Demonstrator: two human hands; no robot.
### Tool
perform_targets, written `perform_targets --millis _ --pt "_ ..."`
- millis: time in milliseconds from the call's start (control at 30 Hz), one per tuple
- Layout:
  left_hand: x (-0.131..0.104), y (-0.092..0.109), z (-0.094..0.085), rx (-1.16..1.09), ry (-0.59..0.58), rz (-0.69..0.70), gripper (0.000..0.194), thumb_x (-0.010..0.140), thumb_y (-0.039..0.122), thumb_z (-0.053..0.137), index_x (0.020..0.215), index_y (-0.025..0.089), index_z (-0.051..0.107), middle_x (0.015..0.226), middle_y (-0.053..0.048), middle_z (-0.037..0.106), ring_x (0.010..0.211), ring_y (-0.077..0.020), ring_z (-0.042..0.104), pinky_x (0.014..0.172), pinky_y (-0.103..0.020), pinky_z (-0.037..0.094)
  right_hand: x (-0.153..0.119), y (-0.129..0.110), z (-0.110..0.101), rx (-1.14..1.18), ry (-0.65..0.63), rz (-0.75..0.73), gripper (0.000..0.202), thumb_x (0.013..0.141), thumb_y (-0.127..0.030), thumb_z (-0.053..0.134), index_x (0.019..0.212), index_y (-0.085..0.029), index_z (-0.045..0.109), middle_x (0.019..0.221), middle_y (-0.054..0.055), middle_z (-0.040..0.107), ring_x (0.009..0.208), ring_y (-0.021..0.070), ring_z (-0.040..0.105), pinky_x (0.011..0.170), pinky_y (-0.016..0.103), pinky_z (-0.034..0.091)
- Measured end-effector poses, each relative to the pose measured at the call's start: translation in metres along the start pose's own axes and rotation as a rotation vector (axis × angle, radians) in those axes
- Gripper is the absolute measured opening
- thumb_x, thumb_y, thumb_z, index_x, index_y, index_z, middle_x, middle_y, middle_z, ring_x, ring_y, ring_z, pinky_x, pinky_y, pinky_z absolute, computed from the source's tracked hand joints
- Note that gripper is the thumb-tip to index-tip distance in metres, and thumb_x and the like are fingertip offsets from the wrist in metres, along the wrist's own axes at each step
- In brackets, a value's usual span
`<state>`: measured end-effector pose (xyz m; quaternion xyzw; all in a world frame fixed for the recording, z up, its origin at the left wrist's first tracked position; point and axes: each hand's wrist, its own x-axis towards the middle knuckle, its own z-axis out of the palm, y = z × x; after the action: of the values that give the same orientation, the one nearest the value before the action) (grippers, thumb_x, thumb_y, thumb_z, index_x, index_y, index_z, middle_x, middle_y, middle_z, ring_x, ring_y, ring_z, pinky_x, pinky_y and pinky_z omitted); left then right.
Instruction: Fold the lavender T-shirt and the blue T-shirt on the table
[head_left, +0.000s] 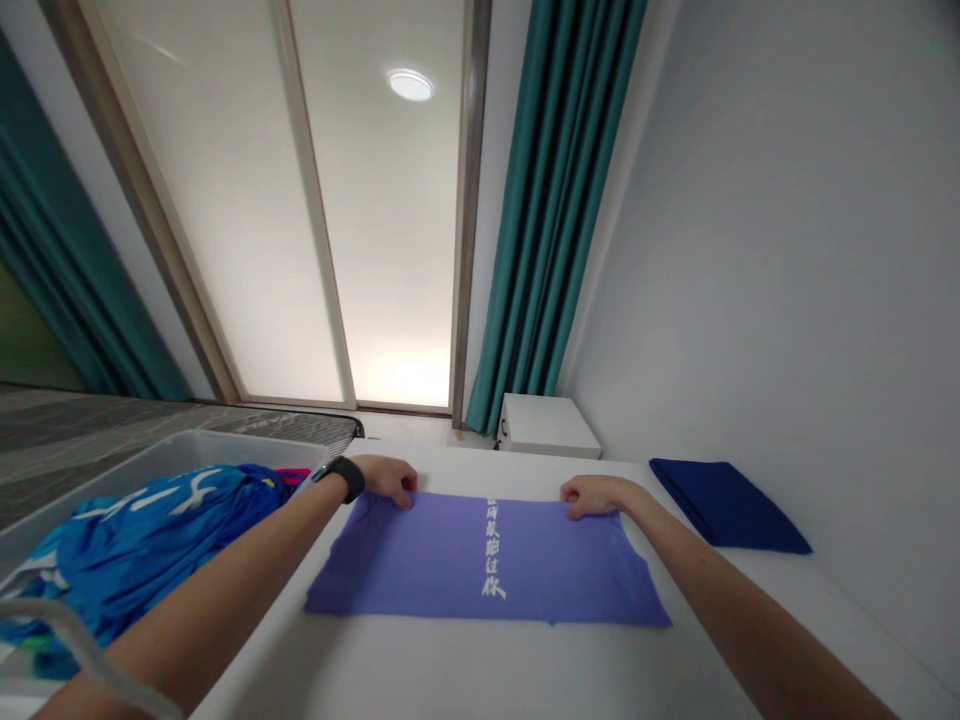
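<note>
The purple cloth [420,555] lies flat across the white table [450,675], spread between the two hands and running from them toward the wearer. The left hand [386,480] pinches its far edge close to the left corner, thumb on the near side and fingers curled over; the right hand [596,495] has the same far edge between thumb and fingers, near the right corner. The hands stand well apart — most of the cloth's width lies between them — and a column of white lettering [492,550] runs down the cloth midway between the two. A watch with a black band [351,479] sits on the left wrist.

To the left of the left hand, partly behind that forearm, is a pale bin [247,448] heaped with blue clothes [165,540] (a bit of bright pink shows near the wrist). A pale curved strip [71,630] crosses in front of the left forearm; what it belongs to I cannot tell.

To the right of the right hand, a folded navy cloth [731,505] rests on the table beside the wall [787,250]. Beyond both hands stand a low white cabinet [551,425], a green curtain [562,200] and frosted door panels [390,250].
</note>
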<state>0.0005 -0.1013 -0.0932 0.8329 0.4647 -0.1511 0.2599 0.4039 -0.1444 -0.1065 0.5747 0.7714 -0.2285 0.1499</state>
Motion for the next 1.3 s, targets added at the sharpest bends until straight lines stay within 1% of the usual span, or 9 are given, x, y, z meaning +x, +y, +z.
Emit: perform_targets --millis 300,400,567,700,867,967,1033,1133,1300 --pt "-0.013 0.009 -0.002 0.010 -0.085 -0.019 0.031 0.058 0.033 0.065 0.086 0.019 0.070 0.082 -0.003 0.070 0.075 -0.0208 0.062 0.066 -0.028 0.048 -0.005 -0.003 -0.006 -0.094 -0.180 0.063 0.030 0.059 -0.033 0.067 0.085 -0.020 0.074 0.075 0.000 0.070 0.069 0.0184 0.061 0.060 0.026 0.041" --pt "-0.018 0.013 0.000 0.029 -0.078 -0.001 0.027 0.059 0.031 0.064 0.082 0.019 0.070 0.078 -0.002 0.069 0.070 -0.0194 0.061 0.061 -0.026 0.046 -0.008 -0.006 -0.002 -0.131 -0.174 0.070 0.029 0.057 -0.026 0.068 0.084 -0.021 0.075 0.076 0.001 0.071 0.070 0.0200 0.063 0.061 0.027 0.043" --pt "-0.022 0.015 0.003 0.110 -0.031 0.011 0.017 0.060 0.027 0.062 0.074 0.019 0.068 0.067 0.000 0.066 0.061 -0.0172 0.058 0.053 -0.024 0.041 -0.015 -0.008 0.000 -0.156 -0.077 0.041 0.027 0.063 -0.021 0.067 0.089 -0.022 0.075 0.082 0.002 0.073 0.072 0.0202 0.065 0.061 0.027 0.042" --pt "-0.021 0.015 -0.003 0.195 0.131 0.017 0.012 0.066 0.025 0.061 0.075 0.018 0.066 0.073 -0.003 0.067 0.068 -0.0198 0.060 0.061 -0.027 0.044 -0.019 -0.005 -0.009 -0.190 0.103 0.041 0.025 0.069 -0.020 0.068 0.094 -0.022 0.073 0.093 0.004 0.073 0.083 0.0214 0.066 0.067 0.027 0.042" --pt "-0.024 0.022 -0.025 0.279 0.455 -0.011 0.020 0.083 0.024 0.050 0.098 0.018 0.063 0.108 -0.010 0.065 0.099 -0.0254 0.061 0.079 -0.032 0.046 -0.028 0.000 -0.035 -0.265 0.447 0.128 0.026 0.085 -0.016 0.053 0.108 -0.019 0.064 0.112 0.013 0.068 0.104 0.0270 0.061 0.083 0.035 0.039" --pt "-0.032 0.032 -0.037 0.324 0.711 -0.044 0.020 0.091 0.022 0.042 0.101 0.019 0.060 0.112 -0.009 0.062 0.096 -0.0235 0.062 0.074 -0.030 0.046 -0.039 0.001 -0.051 -0.292 0.631 0.183 0.025 0.092 -0.016 0.042 0.112 -0.018 0.058 0.116 0.015 0.065 0.109 0.0290 0.056 0.088 0.040 0.033" --pt "-0.037 0.039 -0.037 0.348 0.832 -0.045 0.019 0.093 0.022 0.042 0.100 0.018 0.059 0.110 -0.008 0.062 0.092 -0.0218 0.062 0.070 -0.029 0.046 -0.046 0.002 -0.052 -0.314 0.747 0.186 0.024 0.093 -0.016 0.040 0.110 -0.019 0.056 0.116 0.014 0.063 0.109 0.0284 0.054 0.088 0.040 0.031" --pt "-0.042 0.047 -0.016 0.373 0.860 -0.056 0.017 0.094 0.019 0.042 0.102 0.018 0.057 0.111 -0.008 0.061 0.094 -0.0218 0.062 0.070 -0.029 0.047 -0.052 0.002 -0.029 -0.359 0.878 0.139 0.020 0.090 -0.013 0.046 0.105 -0.019 0.057 0.110 0.012 0.064 0.104 0.0272 0.053 0.086 0.038 0.031" --pt "-0.044 0.041 0.059 0.382 0.694 -0.074 0.024 0.091 0.008 0.040 0.104 0.020 0.056 0.108 -0.007 0.063 0.095 -0.0219 0.062 0.071 -0.031 0.047 -0.048 0.005 0.062 -0.344 0.859 0.086 0.026 0.081 -0.004 0.049 0.098 -0.020 0.058 0.103 0.008 0.063 0.100 0.0258 0.054 0.085 0.036 0.032"
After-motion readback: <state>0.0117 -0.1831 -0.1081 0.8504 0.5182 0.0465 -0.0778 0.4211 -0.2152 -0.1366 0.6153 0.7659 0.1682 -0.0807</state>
